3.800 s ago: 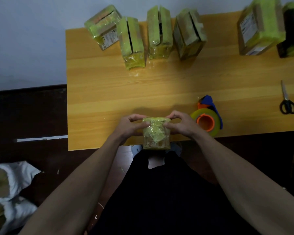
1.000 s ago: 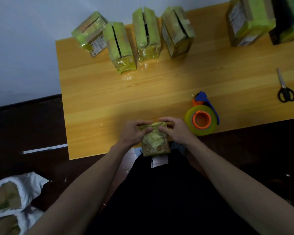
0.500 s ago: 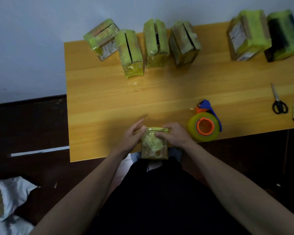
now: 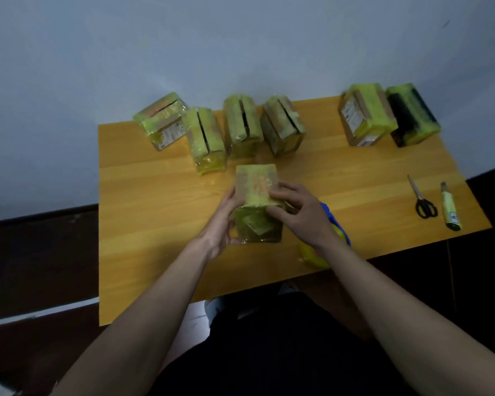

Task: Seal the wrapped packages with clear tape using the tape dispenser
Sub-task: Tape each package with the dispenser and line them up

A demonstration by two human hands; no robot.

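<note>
A small yellow-green wrapped package (image 4: 256, 204) is held over the middle of the wooden table (image 4: 143, 195). My left hand (image 4: 222, 224) grips its left side, and my right hand (image 4: 300, 214) grips its right side with fingers across the top face. The tape dispenser (image 4: 322, 252), yellow roll with a blue handle, lies on the table just right of the package, mostly hidden under my right wrist. Several more wrapped packages (image 4: 240, 124) stand in a row along the far edge.
Two larger wrapped boxes (image 4: 366, 118) sit at the far right corner. Black-handled scissors (image 4: 422, 198) and a utility knife (image 4: 450, 208) lie near the right edge. A wall rises right behind the table. Dark floor lies left of it.
Both hands have carried the package from the table's near edge forward over the middle of the table. The camera view has tilted up, and my right arm now covers the tape dispenser.
</note>
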